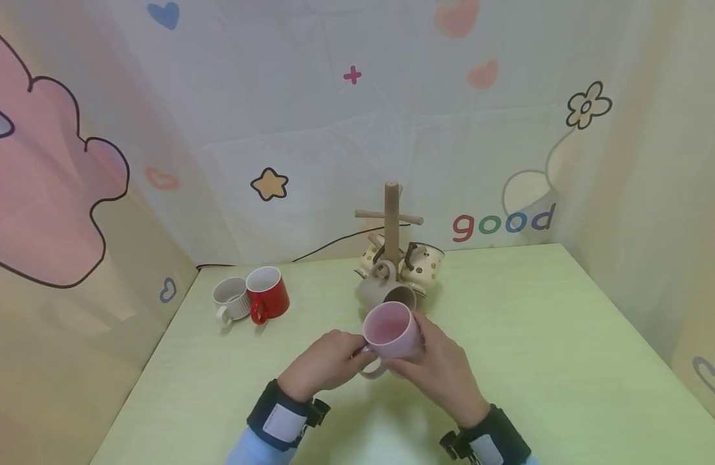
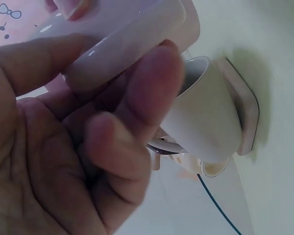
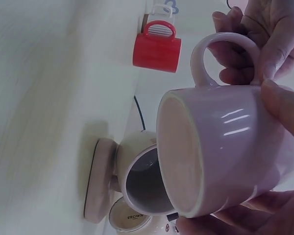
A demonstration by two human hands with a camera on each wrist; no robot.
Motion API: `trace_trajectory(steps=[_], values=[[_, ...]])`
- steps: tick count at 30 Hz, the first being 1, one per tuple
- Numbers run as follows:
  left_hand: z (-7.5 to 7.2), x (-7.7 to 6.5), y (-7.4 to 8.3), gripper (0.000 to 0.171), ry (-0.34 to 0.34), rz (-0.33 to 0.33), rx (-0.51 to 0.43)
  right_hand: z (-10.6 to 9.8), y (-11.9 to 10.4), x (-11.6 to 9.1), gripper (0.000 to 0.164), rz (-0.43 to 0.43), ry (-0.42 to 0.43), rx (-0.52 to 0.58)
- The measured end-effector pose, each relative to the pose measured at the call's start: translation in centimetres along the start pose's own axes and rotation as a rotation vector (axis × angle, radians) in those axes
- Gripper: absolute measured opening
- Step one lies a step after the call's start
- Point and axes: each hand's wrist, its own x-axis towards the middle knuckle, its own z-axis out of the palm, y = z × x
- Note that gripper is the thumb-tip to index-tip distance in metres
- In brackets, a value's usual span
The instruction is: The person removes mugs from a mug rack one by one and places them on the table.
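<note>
Between both hands a pink mug (image 1: 392, 330) is held above the table, its mouth tipped toward the head camera. My right hand (image 1: 444, 368) grips the mug's body from the right, thumb along one side and fingers along the other. At the handle, the left hand (image 1: 328, 361) pinches with thumb and fingers, as the right wrist view also shows. Just behind hangs a grey mug (image 1: 376, 292) on a wooden mug rack (image 1: 391, 219). Patterned cream mugs (image 1: 425, 263) hang on the rack's far side, partly hidden by its post.
To the left on the table stand a red mug (image 1: 269, 297) and a ribbed white mug (image 1: 229, 300), side by side. The rack's upper pegs (image 1: 412, 219) carry no mugs. A printed cloth (image 1: 310, 129) hangs behind the table, with a dark cord (image 1: 334, 242) along it.
</note>
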Motion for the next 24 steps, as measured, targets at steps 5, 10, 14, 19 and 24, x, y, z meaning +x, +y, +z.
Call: trace_trajectory(steps=[5, 10, 14, 19, 24], values=[[-0.21, -0.22, 0.1, 0.014, 0.004, 0.0, -0.081, -0.04, -0.18, 0.14, 0.084, 0.012, -0.005, 0.001], [-0.28, -0.21, 0.02, 0.013, 0.02, -0.014, -0.123, -0.08, -0.44, 0.27, 0.085, 0.042, -0.02, 0.018], [-0.37, -0.27, -0.04, 0.012, 0.031, -0.029, -0.14, -0.06, -0.64, 0.38, 0.086, 0.065, -0.038, 0.034], [-0.57, -0.42, -0.02, 0.013, 0.054, -0.041, -0.138, -0.09, -0.78, 0.52, 0.087, 0.08, -0.053, 0.039], [-0.8, -0.64, -0.15, 0.014, 0.098, -0.051, -0.126, -0.23, -0.76, 0.57, 0.081, 0.073, -0.066, 0.044]])
